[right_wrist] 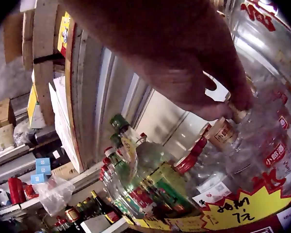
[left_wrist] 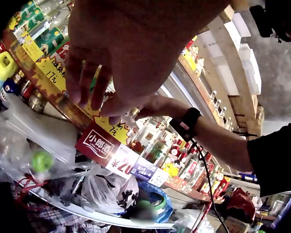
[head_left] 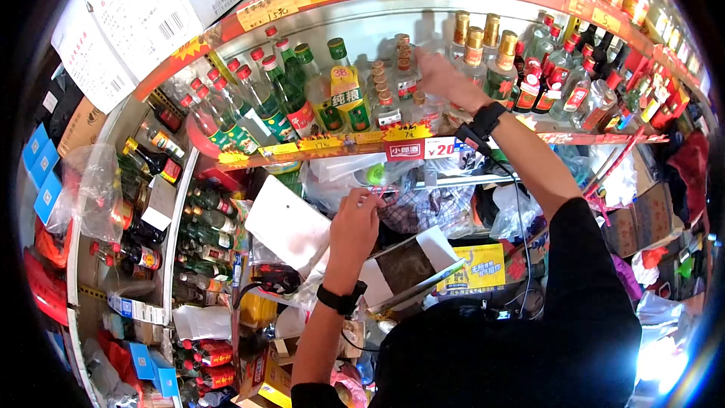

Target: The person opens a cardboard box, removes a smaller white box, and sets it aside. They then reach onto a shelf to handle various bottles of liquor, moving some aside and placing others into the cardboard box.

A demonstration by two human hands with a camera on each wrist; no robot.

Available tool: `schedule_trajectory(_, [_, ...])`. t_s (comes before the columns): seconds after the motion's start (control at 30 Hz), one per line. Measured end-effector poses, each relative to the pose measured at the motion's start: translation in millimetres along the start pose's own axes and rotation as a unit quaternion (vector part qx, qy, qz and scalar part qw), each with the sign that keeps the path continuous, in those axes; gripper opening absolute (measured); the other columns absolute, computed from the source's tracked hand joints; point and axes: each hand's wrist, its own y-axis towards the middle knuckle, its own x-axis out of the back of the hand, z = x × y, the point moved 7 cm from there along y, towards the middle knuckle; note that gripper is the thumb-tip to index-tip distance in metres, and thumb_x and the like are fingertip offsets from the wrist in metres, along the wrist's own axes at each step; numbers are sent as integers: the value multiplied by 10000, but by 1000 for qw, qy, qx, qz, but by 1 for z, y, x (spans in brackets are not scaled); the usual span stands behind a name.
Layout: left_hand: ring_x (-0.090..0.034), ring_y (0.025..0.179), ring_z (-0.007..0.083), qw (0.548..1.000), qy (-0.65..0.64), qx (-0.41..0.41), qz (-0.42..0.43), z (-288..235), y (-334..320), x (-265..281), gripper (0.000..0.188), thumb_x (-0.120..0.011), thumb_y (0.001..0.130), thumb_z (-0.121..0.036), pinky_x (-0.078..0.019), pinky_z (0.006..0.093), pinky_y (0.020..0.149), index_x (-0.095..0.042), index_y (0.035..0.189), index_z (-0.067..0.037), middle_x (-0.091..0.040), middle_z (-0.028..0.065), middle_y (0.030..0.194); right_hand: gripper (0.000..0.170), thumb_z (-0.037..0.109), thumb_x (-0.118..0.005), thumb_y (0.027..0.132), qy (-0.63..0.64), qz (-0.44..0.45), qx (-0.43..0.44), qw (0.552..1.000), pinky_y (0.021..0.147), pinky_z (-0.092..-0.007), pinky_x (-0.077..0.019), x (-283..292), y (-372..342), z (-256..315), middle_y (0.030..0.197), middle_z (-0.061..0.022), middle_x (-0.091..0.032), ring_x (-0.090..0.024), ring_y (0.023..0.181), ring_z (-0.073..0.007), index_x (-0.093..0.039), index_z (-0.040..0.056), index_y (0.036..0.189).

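My right hand (head_left: 447, 79) reaches onto the middle shelf among small clear liquor bottles (head_left: 389, 113) with tan caps. In the right wrist view, its thumb and fingers pinch one small liquor bottle by its tan cap (right_wrist: 238, 114); the hand covers part of that cap. A neighbouring tan cap (right_wrist: 222, 134) stands just beside the fingertips. My left hand (head_left: 353, 228) hangs in front of and below the shelf edge, its fingers loosely bent and holding nothing. In the left wrist view, those fingers overlap the yellow price tags (left_wrist: 52, 74).
Green-labelled bottles (head_left: 283, 94) crowd the shelf's left part, and gold-capped bottles (head_left: 502, 68) stand right of my right hand. A red-and-white price card (head_left: 408, 151) hangs from the shelf edge. Below lie plastic bags (head_left: 340, 181), a white board (head_left: 283, 223) and a yellow box (head_left: 476, 268).
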Motion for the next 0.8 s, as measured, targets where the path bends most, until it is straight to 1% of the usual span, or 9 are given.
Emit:
schedule_trajectory(0.1, [-682,1003,326,1000,-7,-4,0,-3,-1,0,125,-699,911,-25,-596,470,821,-721,999,-111,-641,97,1119,772,109,-840,783,7,0,17,1000,936,-552,-590,-6,7,-1,1153,-331,-723,-691,1109,-520,-473,-71,1438])
schedule_trajectory(0.2, [-681,1005,327,1000,-7,-3,2,-1,0,0,131,-702,904,-26,-595,473,818,-720,1000,-112,-641,96,1123,814,114,-857,763,5,25,4,1000,929,-554,-596,-8,13,-1,1156,-342,-719,-689,1121,-520,-467,-71,1453])
schedule_trajectory(0.3, [-679,1007,328,1000,-3,-1,8,-2,-1,-1,146,-707,893,-23,-596,470,825,-721,1003,-117,-639,94,1128,722,85,-716,816,2,7,31,999,955,-566,-581,-23,20,-11,1182,-375,-684,-672,1148,-533,-462,-18,1484])
schedule_trajectory(0.4, [-677,1009,326,1000,0,-6,9,0,-2,-4,160,-711,884,-21,-596,466,833,-722,1005,-124,-636,91,1128,832,103,-861,726,-10,1,20,1000,904,-563,-602,-31,28,-17,1124,-349,-719,-688,1110,-516,-475,-73,1441])
schedule_trajectory(0.47, [-676,1012,323,1000,-1,-6,13,0,-3,-6,170,-713,879,-19,-597,462,840,-723,1009,-130,-634,88,1127,840,101,-854,720,-7,5,16,1000,903,-561,-599,-33,29,-17,1118,-336,-724,-690,1090,-517,-467,-74,1444])
schedule_trajectory(0.5, [-679,1031,331,1000,-4,2,21,0,-3,-7,161,-707,899,-21,-594,460,856,-729,1022,-122,-640,97,1139,844,100,-851,717,-6,7,14,1000,903,-560,-598,-33,29,-16,1115,-329,-726,-691,1080,-518,-464,-74,1446])
schedule_trajectory(0.6, [-685,1067,346,999,-11,14,37,-1,-2,-9,145,-695,937,-25,-587,454,888,-742,1047,-109,-653,117,1163,701,105,-806,757,-12,3,57,998,893,-561,-594,-30,28,-11,1103,-312,-732,-693,1054,-514,-515,-68,1371])
schedule_trajectory(0.7, [-685,1061,344,999,-12,10,33,0,-4,-10,141,-699,937,-29,-587,454,883,-741,1041,-114,-654,116,1159,526,112,-743,828,54,19,49,997,893,-556,-590,-2,17,-8,1062,-301,-731,-699,1049,-507,-565,-42,1298])
schedule_trajectory(0.8, [-682,1060,347,999,-21,11,32,2,-6,-14,143,-700,932,-30,-586,455,882,-737,1036,-119,-654,117,1160,397,108,-674,896,-25,-35,58,997,896,-552,-589,16,37,-8,998,-278,-732,-703,1089,-486,-593,-14,1266])
